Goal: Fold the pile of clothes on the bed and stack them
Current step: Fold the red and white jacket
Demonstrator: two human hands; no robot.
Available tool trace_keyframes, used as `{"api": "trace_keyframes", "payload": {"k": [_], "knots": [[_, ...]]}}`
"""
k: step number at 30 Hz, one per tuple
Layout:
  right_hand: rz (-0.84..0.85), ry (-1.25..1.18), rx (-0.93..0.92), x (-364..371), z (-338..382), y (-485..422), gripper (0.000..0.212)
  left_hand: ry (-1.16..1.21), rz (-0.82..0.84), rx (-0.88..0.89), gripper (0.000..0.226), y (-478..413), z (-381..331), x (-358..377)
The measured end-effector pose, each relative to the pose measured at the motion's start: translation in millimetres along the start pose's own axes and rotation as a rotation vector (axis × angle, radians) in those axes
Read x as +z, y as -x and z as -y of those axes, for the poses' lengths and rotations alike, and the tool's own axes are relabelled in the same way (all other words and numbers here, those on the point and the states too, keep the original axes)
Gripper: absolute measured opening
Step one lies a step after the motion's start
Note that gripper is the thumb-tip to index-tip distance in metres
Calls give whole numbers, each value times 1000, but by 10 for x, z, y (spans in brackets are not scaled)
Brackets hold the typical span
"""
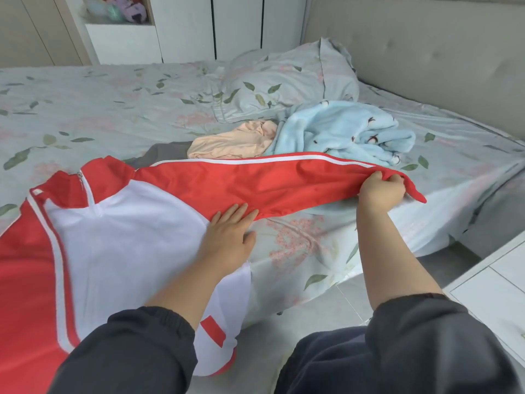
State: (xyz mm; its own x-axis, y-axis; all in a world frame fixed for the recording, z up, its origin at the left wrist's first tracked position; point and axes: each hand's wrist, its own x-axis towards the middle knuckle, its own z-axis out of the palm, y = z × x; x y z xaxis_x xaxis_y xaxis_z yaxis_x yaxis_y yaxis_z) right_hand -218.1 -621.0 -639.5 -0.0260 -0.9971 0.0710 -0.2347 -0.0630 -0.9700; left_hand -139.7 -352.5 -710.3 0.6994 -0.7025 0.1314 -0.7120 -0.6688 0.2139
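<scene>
Head view: looks down over the near edge of the bed (85, 109) at two bare forearms, dark cuffs bunched near the elbows.
Left hand (230, 231): lies palm down on the red-and-white jacket (127, 237), right at the seam where the white body meets the red sleeve (255, 183); fingers straight and barely parted, pointing up and right, thumb spread out to the right.
Left arm: reaches in from the lower left, wrist low against the cloth.
Right hand (382, 190): grips the cuff end of the sleeve; fingers curled over the top of the red cloth, thumb not visible.
Right arm: stretches forward, forearm nearly upright in frame.
Jacket: spreads front up on the near left of the bed, zipped collar toward the far side, hem hanging over the mattress edge.
Sleeve: runs out to the right between the two hands, white stripe along its far edge.
Pile: peach garment (233, 140), grey garment (167, 152) and pale blue fleece garment (341, 129), bunched unfolded just behind the sleeve and in front of the pillow (284, 81).
Surroundings: padded headboard (426, 46) at right, white nightstand (497, 294) at lower right, wardrobe (184, 27) behind the bed.
</scene>
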Motion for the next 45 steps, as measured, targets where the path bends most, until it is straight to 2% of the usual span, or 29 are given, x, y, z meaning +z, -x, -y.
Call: {"api": "trace_keyframes", "payload": {"k": [4, 6, 7, 9, 10, 11, 13, 15, 16, 17, 18, 19, 22, 23, 24, 27, 28, 30, 32, 34, 36, 37, 39, 41, 43, 45], "knots": [[108, -102, -278, 24, 268, 335, 31, -224, 109, 77, 53, 164, 73, -219], [229, -146, -404, 82, 424, 705, 29, -295, 63, 118, 54, 336, 237, -371], [305, -180, -467, 104, 507, 942, 29, -240, 27, 111, 55, 442, 348, -460], [462, -273, -614, 112, 653, 1480, 36, 113, -106, 24, 51, 667, 592, -662], [569, -314, -702, 106, 711, 1748, 36, 315, -203, -80, 47, 801, 712, -761], [714, -337, -795, 101, 747, 2011, 31, 513, -314, -210, 41, 942, 850, -857], [1126, -271, -958, 83, 730, 2471, 27, 965, -519, -452, 33, 1230, 1193, -1055], [1592, -67, -1027, 45, 620, 2777, 44, 1415, -552, -657, 34, 1550, 1539, -1243], [1743, 55, -1022, 47, 539, 2867, 51, 1618, -513, -738, 38, 1695, 1682, -1337], [1795, 153, -1014, 62, 455, 2920, 54, 1737, -463, -818, 43, 1806, 1804, -1425], [1779, 215, -992, 71, 386, 2958, 53, 1765, -420, -886, 45, 1874, 1881, -1483], [1716, 256, -969, 84, 334, 2979, 49, 1656, -402, -934, 43, 1909, 1906, -1507], [1527, 393, -977, 196, 198, 2968, 35, 1089, -424, -971, 32, 1880, 1837, -1423], [1525, 433, -984, 221, 166, 2962, 30, 1041, -462, -966, 35, 1860, 1812, -1376], [1549, 470, -998, 222, 143, 2965, 28, 1067, -491, -959, 36, 1852, 1781, -1347], [1650, 619, -1102, 194, 78, 3033, 72, 1229, -584, -960, 22, 1874, 1760, -1422], [1610, 630, -1193, 198, 50, 3068, 74, 1340, -579, -944, 22, 1896, 1767, -1481], [1489, 510, -1295, 207, -2, 3145, 49, 1636, -481, -823, 22, 1997, 1761, -1607], [1416, 341, -1222, 196, -3, 3221, 26, 1787, -353, -674, 23, 2163, 1788, -1719], [1408, 240, -1077, 187, 22, 3241, 31, 1775, -262, -589, 31, 2344, 1906, -1855], [1499, 189, -976, 160, 65, 3207, 34, 1695, -225, -647, 40, 2500, 2024, -1981], [1560, 193, -948, 140, 81, 3181, 36, 1623, -239, -730, 50, 2534, 2072, -2017], [1638, 218, -925, 96, 99, 3129, 40, 1292, -319, -929, 52, 2492, 2112, -1968], [1629, 261, -946, 78, 81, 3092, 37, 927, -309, -1026, 37, 2336, 2009, -1816], [1552, 286, -977, 64, 74, 3086, 33, 833, -159, -956, 32, 2145, 1828, -1607], [1348, 210, -990, 57, 99, 3073, 31, 668, 21, -822, 36, 1983, 1684, -1398]]}}
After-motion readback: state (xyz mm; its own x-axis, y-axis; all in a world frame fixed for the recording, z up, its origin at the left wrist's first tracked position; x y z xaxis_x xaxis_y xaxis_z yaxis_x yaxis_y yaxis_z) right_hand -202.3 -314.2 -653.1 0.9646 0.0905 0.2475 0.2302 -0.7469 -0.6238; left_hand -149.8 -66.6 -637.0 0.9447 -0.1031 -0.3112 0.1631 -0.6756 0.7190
